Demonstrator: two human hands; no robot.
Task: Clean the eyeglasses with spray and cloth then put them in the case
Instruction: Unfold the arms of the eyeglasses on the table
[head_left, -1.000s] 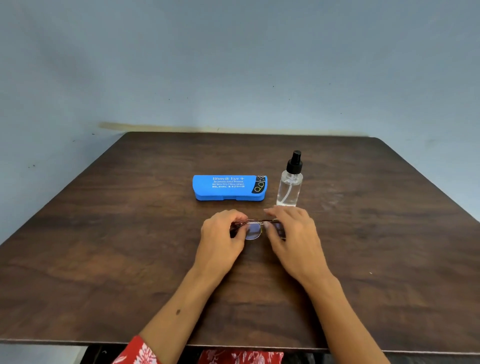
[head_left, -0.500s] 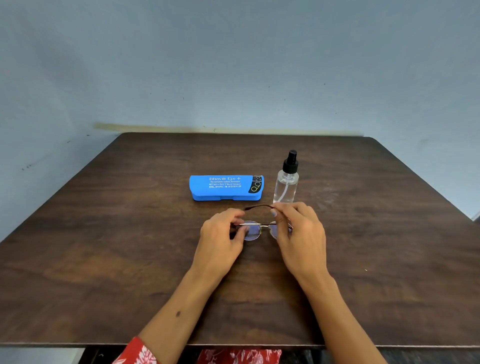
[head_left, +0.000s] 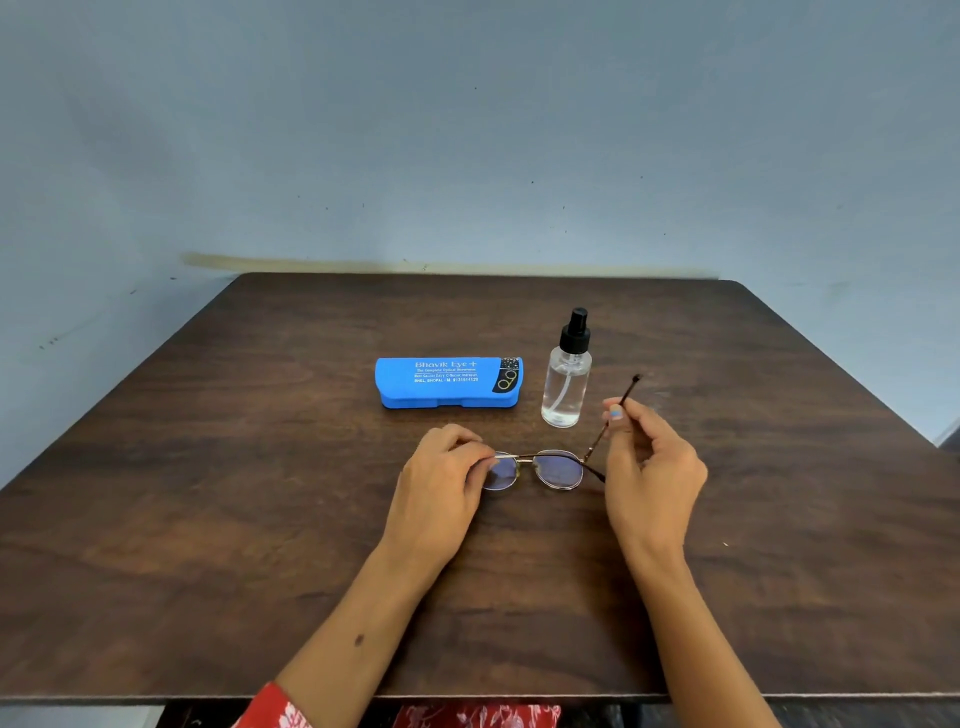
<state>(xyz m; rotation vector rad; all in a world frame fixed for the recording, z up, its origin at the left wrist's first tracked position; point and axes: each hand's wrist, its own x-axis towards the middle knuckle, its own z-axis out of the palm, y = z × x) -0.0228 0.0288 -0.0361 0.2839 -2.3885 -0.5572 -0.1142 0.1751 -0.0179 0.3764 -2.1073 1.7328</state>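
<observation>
On the dark wooden desk (head_left: 208, 519), the left hand (head_left: 441, 488) pinches the thin metal-framed eyeglasses (head_left: 540, 470) at one lens; the right hand (head_left: 649, 467) grips their unfolded temple arm.

Dark wooden table (head_left: 208, 519), blue-grey wall (head_left: 467, 130)

The eyeglasses (head_left: 540, 467) are thin and round with a brown and gold frame. They sit near the middle of the table, one arm swung out and up. Behind them lies the blue case (head_left: 448, 382), flat and closed. Just right of it stands the clear spray bottle (head_left: 567, 374) with a black top, maybe half full.
</observation>
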